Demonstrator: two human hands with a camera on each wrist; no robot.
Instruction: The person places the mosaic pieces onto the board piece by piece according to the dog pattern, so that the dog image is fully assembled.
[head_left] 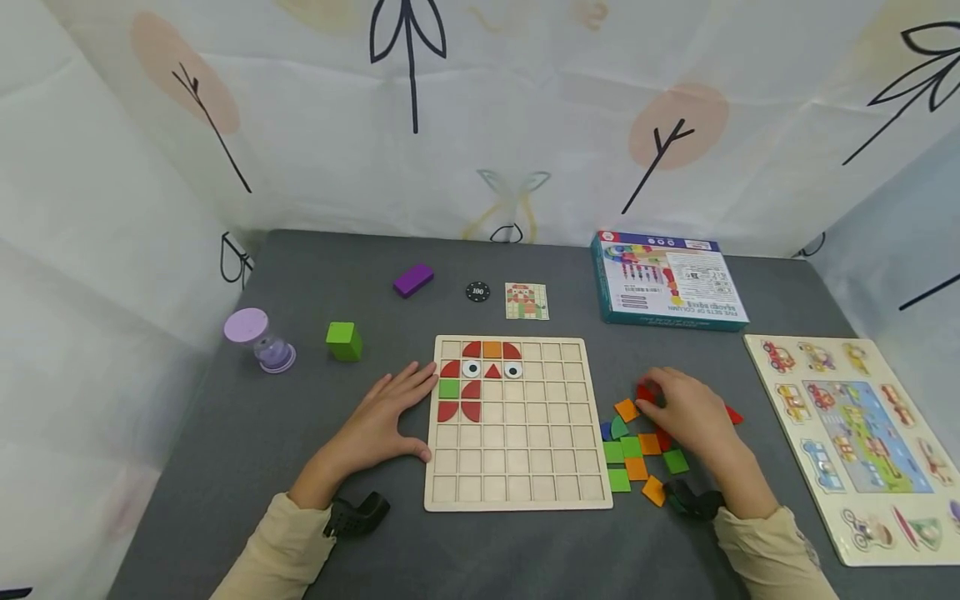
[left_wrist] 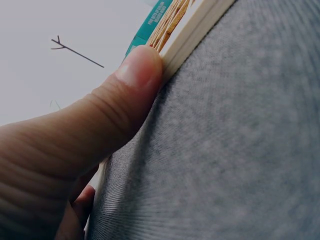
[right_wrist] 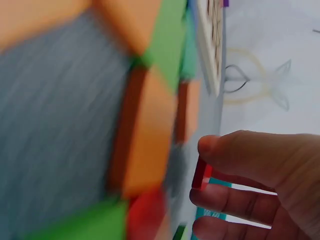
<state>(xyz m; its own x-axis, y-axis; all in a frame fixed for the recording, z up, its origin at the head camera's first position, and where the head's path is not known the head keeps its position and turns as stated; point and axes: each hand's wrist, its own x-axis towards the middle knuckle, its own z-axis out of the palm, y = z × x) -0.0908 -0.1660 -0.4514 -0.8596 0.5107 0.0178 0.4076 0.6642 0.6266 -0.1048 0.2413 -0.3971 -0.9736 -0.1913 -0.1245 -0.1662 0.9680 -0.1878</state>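
A wooden grid board (head_left: 525, 450) lies in the middle of the table, with red, orange and green tiles and two eye tiles in its upper left cells. My left hand (head_left: 386, 417) touches the board's left edge with spread fingers; in the left wrist view the thumb (left_wrist: 137, 75) presses against the board's side. Over the loose tiles to the right of the board, my right hand (head_left: 690, 412) pinches a red tile (right_wrist: 201, 174) between thumb and fingertips. Orange tiles (head_left: 635, 468), green tiles (head_left: 618, 480) and more red ones lie beneath and beside it.
Behind the board lie a small pattern card (head_left: 527, 302), a black disc (head_left: 477, 292) and a purple block (head_left: 413, 281). A green block (head_left: 344, 342) and a lilac hourglass-shaped object (head_left: 262, 340) stand left. A box (head_left: 671, 283) is at back right, a picture puzzle board (head_left: 855, 525) at far right.
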